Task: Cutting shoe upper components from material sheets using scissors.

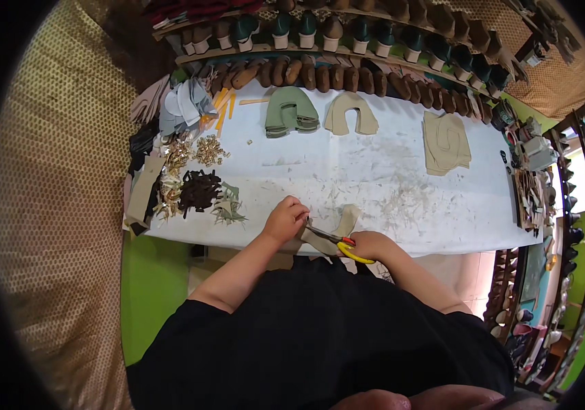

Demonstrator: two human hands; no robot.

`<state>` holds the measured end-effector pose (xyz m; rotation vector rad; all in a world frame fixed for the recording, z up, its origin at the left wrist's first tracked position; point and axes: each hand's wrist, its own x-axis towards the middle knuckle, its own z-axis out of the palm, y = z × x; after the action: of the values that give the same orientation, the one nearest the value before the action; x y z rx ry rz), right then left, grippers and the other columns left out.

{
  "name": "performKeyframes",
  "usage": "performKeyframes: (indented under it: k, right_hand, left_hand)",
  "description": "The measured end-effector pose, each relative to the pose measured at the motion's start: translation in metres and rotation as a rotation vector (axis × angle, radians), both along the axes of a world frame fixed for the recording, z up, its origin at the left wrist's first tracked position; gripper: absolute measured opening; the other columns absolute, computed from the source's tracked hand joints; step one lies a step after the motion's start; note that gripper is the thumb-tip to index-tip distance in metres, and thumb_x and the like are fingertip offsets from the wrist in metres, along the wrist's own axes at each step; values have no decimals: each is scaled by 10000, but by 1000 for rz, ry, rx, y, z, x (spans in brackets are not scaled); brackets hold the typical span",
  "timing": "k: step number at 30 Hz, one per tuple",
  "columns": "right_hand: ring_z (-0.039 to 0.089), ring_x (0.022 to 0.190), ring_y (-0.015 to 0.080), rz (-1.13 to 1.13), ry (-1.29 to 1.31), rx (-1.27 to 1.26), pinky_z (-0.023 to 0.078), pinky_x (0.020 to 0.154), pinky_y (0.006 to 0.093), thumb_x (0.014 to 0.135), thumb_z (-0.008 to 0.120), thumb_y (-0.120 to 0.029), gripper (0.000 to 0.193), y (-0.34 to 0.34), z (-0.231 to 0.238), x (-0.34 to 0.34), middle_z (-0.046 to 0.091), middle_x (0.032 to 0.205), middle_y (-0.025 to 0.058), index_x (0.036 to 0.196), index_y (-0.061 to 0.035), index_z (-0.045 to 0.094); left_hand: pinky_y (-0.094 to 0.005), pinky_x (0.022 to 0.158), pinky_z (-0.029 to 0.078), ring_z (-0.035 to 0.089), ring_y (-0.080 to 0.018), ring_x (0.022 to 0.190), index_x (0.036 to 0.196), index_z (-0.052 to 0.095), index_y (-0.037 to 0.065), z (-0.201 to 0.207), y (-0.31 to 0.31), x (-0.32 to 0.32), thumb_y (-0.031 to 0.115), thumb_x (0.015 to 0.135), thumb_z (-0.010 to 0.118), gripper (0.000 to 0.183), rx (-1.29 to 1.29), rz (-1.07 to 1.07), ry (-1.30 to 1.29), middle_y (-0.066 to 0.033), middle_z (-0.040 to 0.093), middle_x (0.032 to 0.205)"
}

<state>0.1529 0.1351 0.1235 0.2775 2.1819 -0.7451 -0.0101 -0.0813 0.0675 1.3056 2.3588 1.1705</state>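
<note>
Near the front edge of the table, my right hand grips a pair of scissors with yellow and red handles. Their dark blades point left toward my left hand. The fingers of that hand are pinched together at the blade tips; whatever is between them is too small to make out. Under the scissors lies a curved beige shoe-upper piece, and one end of it sticks up beside my right hand. Whether either hand holds this piece cannot be told.
Green and beige U-shaped pieces lie stacked at the back, more beige pieces at right. At left are gold metal fittings, dark strips and green scraps. Shoe forms line the back; shelves rise behind.
</note>
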Motion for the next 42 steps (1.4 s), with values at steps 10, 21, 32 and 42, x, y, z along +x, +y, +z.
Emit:
performKeyframes:
  k: [10, 21, 32, 42]
  right_hand:
    - [688, 936, 327, 112, 183, 354, 539, 799, 409, 765, 609, -711, 751, 3, 59, -10, 713, 957, 156, 1057, -22, 669]
    - [683, 939, 381, -91, 97, 200, 534, 805, 434, 774, 570, -776, 893, -37, 24, 6, 702, 982, 220, 1072, 64, 627]
    - [661, 1010, 385, -236, 43, 83, 517, 858, 444, 812, 525, -783, 897, -57, -1, 1, 683, 1040, 240, 1119, 56, 610]
    - [664, 973, 406, -250, -8, 31, 510, 842, 462, 817, 483, -809, 919, -53, -20, 0, 690, 1011, 258, 1050, 64, 647]
  left_hand:
    - [-392, 831, 509, 610, -312, 971, 916, 719, 85, -7, -3, -3, 131, 814, 721, 111, -19, 19, 59, -113, 634, 1046]
    - [-478, 1017, 417, 481, -395, 1281, 884, 711, 140, 7, -4, 7, 140, 781, 750, 110, 49, 38, 281, -102, 560, 1343]
    - [-467, 1061, 391, 461, -392, 1304, 1031, 702, 125, 3, -13, -1, 167, 798, 737, 238, 41, 60, 246, -126, 522, 1385]
    - [-605, 1153, 196, 224, -369, 1481, 1532, 271, 56, -28, -44, 10, 468, 895, 594, 824, -577, 20, 273, -154, 227, 1613]
